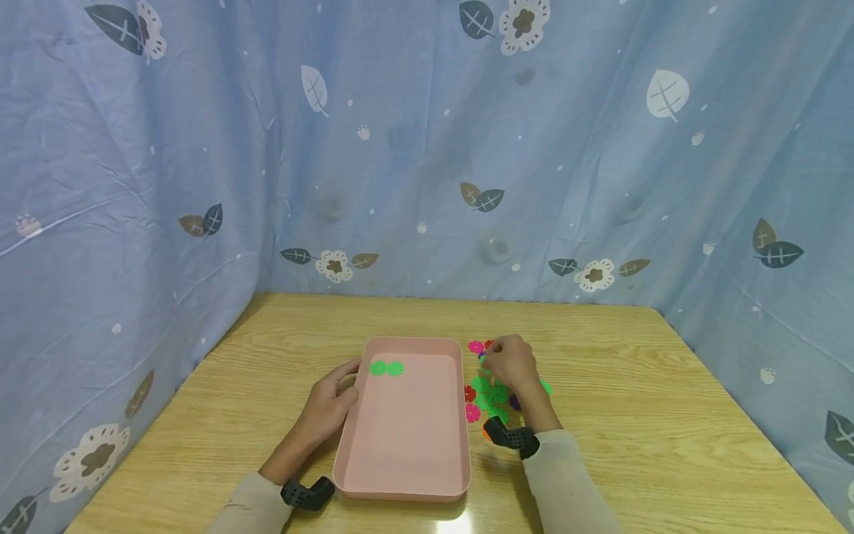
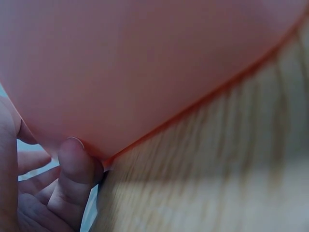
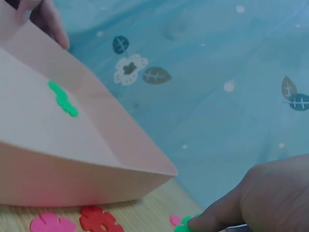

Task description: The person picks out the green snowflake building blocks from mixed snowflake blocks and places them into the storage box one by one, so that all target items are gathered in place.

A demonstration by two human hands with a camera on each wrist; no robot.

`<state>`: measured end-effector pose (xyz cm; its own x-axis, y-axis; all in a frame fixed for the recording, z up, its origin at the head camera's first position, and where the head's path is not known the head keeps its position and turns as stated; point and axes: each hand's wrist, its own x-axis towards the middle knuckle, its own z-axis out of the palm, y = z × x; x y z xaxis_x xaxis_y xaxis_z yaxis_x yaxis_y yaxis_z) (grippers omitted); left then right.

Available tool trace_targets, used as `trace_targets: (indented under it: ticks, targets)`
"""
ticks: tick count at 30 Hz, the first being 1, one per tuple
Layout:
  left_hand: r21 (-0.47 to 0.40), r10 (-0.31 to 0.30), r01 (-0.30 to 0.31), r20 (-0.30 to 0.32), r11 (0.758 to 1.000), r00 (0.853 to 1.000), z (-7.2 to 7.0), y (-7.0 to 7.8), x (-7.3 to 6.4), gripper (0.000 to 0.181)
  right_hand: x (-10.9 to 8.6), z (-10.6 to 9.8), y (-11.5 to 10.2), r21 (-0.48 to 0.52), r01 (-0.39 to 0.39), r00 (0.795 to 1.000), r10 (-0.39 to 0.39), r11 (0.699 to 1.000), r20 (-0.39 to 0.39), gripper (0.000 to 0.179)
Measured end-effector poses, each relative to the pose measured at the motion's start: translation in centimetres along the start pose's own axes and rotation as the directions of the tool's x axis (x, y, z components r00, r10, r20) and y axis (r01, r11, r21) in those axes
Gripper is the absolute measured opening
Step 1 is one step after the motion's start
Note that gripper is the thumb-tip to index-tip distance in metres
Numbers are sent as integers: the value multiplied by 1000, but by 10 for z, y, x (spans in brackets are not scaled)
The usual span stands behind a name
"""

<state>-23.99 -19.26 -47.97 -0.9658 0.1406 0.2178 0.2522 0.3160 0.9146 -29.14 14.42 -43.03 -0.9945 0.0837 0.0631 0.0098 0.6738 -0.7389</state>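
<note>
A shallow pink tray [image 1: 410,437] stands in front of me, two green flower-shaped plastic pieces [image 1: 387,368] side by side in its far left part. My left hand [image 1: 328,404] grips the tray's left side near the far corner. In the left wrist view its thumb [image 2: 77,162] presses the outer wall while other fingers reach round the corner. To the right of the tray, my right hand [image 1: 512,363] bends over the loose flower pieces. Its fingertips pinch a green flower piece [image 3: 183,226], partly hidden beneath them.
A loose pile of green flower pieces [image 1: 490,397] lies along the tray's right side, with red [image 3: 101,220], pink [image 3: 52,223], purple and orange ones around it. The wooden table [image 1: 640,415] ends at a blue patterned curtain [image 1: 414,148] on the back and sides.
</note>
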Motion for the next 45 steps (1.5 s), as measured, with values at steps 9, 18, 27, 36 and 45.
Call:
trace_targets:
  ticks: [9,18,27,36,45]
  targets:
    - [-41,-17,17,2,999,1000,2,-6,-11,56,-7,5,-4,29,24,1000,-24,999,-9,14]
    - [-10,-9,8,-12,1000,1000,6,-4,-7,56,-5,7,-13,-18,75,992,-76,997,-100,16]
    - [2,1,-1,-11,1000,1000,-1,-2,-4,55,-5,10,-27,144,168,982,-153,975,-115,23]
    - [-6,-6,6,13,1000,1000,-1,-1,-2,57,-10,12,-42,246,199,979,-179,949,-102,23]
    - [24,-23,23,2,999,1000,0,-1,0,57,-11,29,-53,304,234,971,-240,924,-17,24]
